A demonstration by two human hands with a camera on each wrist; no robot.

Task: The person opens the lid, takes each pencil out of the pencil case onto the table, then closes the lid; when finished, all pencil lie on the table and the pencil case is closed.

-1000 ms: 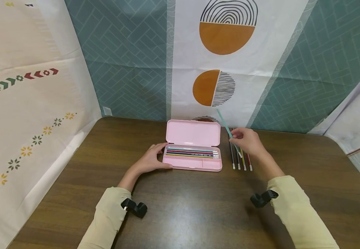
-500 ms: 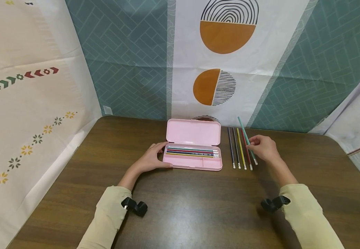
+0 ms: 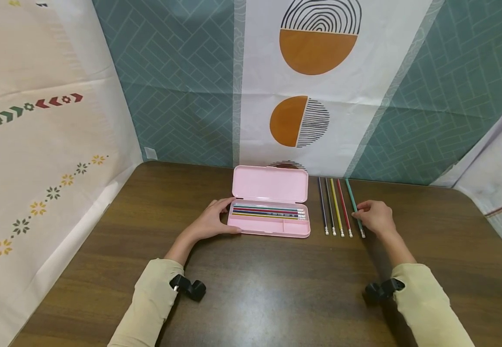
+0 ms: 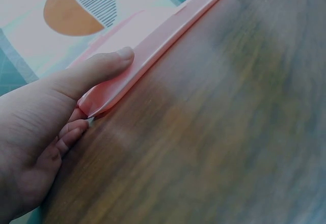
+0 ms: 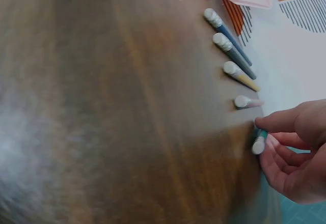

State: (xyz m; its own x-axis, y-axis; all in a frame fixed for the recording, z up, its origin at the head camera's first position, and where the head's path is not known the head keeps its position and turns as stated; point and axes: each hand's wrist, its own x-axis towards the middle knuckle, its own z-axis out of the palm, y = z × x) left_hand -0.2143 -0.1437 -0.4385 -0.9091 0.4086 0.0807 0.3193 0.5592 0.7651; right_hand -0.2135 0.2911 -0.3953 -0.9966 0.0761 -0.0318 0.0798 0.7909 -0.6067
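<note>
A pink pencil case (image 3: pixel 255 226) lies with its lid (image 3: pixel 270 184) folded back on the table. Several coloured pencils (image 3: pixel 268 211) fill its rear compartment. My left hand (image 3: pixel 207 222) grips the case's left end, thumb along the front wall and fingers behind. To the right, my right hand (image 3: pixel 376 217) pinches a teal pencil (image 3: pixel 351 193) that lies close over the tabletop, its white eraser (image 5: pixel 259 146) toward me. Left of it, spaced side by side, lie a red pencil (image 3: pixel 342 200), a yellow pencil (image 3: pixel 336 202), a black pencil (image 3: pixel 330 205) and a dark blue pencil (image 3: pixel 322 205).
The brown wooden table (image 3: pixel 251 289) ends at the back against a hanging patterned cloth (image 3: pixel 181 96). A cream cloth (image 3: pixel 51 154) hangs along the left side. Each sleeve carries a black wrist camera, such as the left camera (image 3: pixel 187 287).
My right hand has moved right and toward me with the teal pencil, lowering it from a slant across the other pencils to beside the red one. The left hand stays on the case.
</note>
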